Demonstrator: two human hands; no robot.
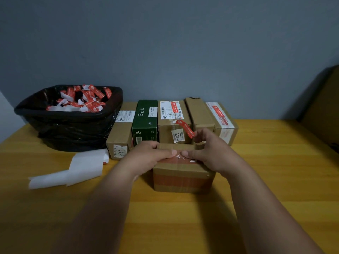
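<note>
At the far left of the desk (275,180) stands a bin (55,114) lined with a black bag and piled with torn red and white stickers. Just near of it lies a strip of white backing paper (84,167), flat on the wood.

Our left hand (148,156) grips the left end of the taped box (183,178), which sits near the middle of the desk, close in front of us. The thumb presses flat on the lid and the other fingers curl over the far edge. Between the two thumbs we see small white scraps (178,156) stuck to the lid, what looks like the remains of a label. Our right hand (211,154) holds the right end the same way, thumb tip on the lid almost touching the left one, fingers hooked over the far side.

Behind the taped box runs a row of parcels (200,114) against the wall, among them a green carton (145,120) and a brown one with a half-lifted red sticker (185,128). A large sheet of cardboard (322,110) leans at the far right.

We judge the step to be picking the last label residue off the lid. Next, one thumbnail needs to get under a scrap's edge while the other hand keeps the box from sliding, and the peeled bits then belong in the bin.
</note>
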